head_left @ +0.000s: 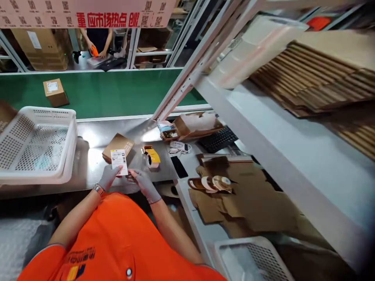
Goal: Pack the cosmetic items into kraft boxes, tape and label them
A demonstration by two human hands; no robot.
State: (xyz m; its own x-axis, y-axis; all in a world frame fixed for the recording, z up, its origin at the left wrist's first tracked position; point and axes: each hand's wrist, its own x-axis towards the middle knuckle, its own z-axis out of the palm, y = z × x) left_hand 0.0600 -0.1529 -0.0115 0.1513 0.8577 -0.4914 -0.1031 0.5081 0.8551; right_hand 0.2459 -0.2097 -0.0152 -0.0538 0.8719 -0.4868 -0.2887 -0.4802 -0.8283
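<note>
Seen from the head camera: in the left hand (108, 176), gloved in thin grey and with a watch (99, 189) at the wrist, a white printed label (118, 160), clamped by its lower part with the thumb laid over the face. Close by the label's lower right corner, the right hand (144, 184), gloved too, with fingertips drawn together; impossible to tell whether clamped on the corner or only next to it. Just beyond the label, and partly covered by it, a small brown box (120, 142) on the metal table (93, 160); impossible to tell whether touching the label. To the right of the box, a yellow tape dispenser (154, 156); further right, a flat black slab (179, 167), a white cable (180, 147) and a black keyboard (218, 139). Nearer on that side, rolls of tape (209, 183) by flattened cardboard (252, 199), and below, a white basket (260, 239). At the left, a white crate (32, 177). Behind the table, a green belt (123, 93) bearing a labelled carton (55, 93). Across the belt, a co-worker's hands (103, 54) near an orange object (95, 50). At upper right, a white shelf (263, 132) with stacked cardboard (304, 78) and a clear plastic roll (258, 47).
</note>
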